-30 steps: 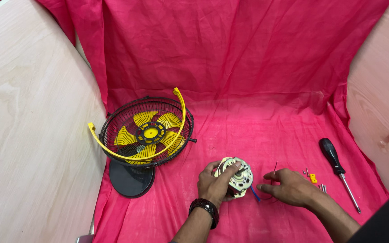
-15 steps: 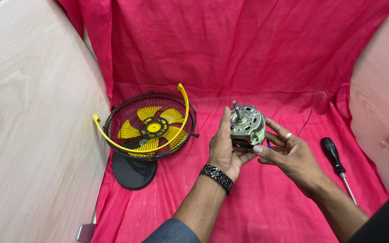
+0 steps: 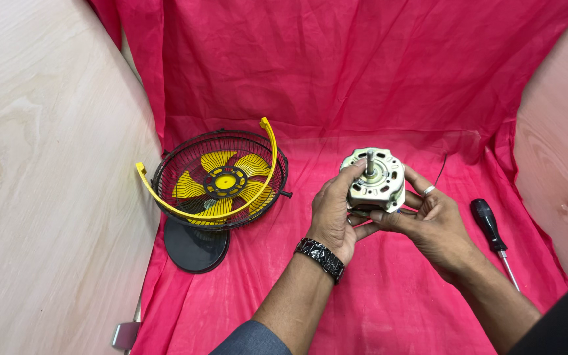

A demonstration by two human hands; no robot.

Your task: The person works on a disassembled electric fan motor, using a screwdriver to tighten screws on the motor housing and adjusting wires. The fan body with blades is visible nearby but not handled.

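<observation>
my hands: silver-grey motor | beside motor: black-caged fan, yellow blades, yellow band | cloth under motor: pink | screwdriver: black handle

A single head-worn camera looks forward and steeply down from above the person's own forearms, which enter from the bottom edge. It sits close enough that the left hand and right hand fill the lower middle, raised above the pink cloth. The cloth's back drape closes the top of the frame; pale wooden boards flank both sides.
</observation>
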